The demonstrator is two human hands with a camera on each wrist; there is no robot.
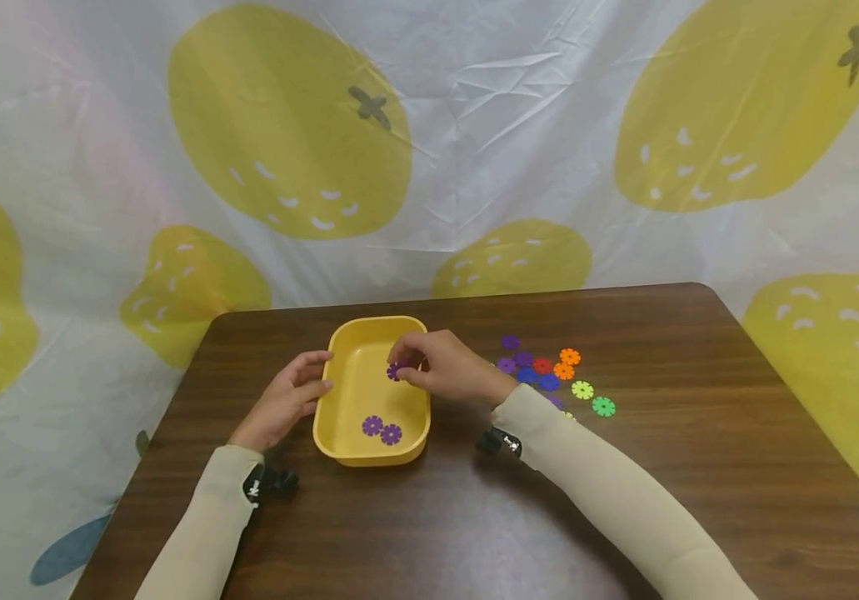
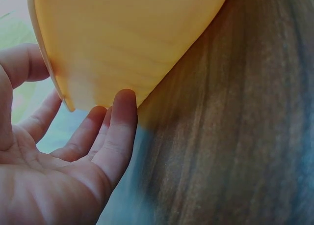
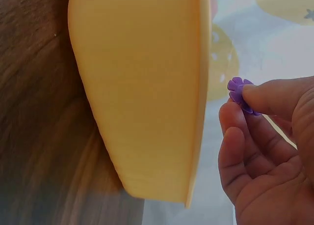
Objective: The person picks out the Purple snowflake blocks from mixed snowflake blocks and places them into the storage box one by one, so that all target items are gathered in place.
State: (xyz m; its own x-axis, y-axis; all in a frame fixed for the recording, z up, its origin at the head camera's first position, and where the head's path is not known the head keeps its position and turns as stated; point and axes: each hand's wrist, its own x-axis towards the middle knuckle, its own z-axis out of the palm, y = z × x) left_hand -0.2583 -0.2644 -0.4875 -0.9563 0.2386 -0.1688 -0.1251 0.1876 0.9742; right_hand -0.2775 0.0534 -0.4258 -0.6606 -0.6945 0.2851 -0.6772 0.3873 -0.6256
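A yellow plastic basin [image 1: 354,392] stands on the table. My left hand [image 1: 287,400] is at its left side, its fingers [image 2: 122,117] touching the outer wall and rim without wrapping round them. Above the basin's right part, my right hand [image 1: 455,367] pinches a purple flower-shaped notched disc [image 3: 236,89] between thumb and fingers. Seen from the right wrist, that disc is above rim level. Inside the basin, near its front end, lie two more purple discs, one [image 1: 372,426] next to the other [image 1: 391,434].
Right of the basin, several loose discs are spread on the brown wooden table [image 1: 466,525], among them a red disc [image 1: 542,366], an orange disc [image 1: 569,357] and a green disc [image 1: 604,407]. My right forearm partly covers the group. Behind the table hangs a fruit-patterned curtain [image 1: 466,125].
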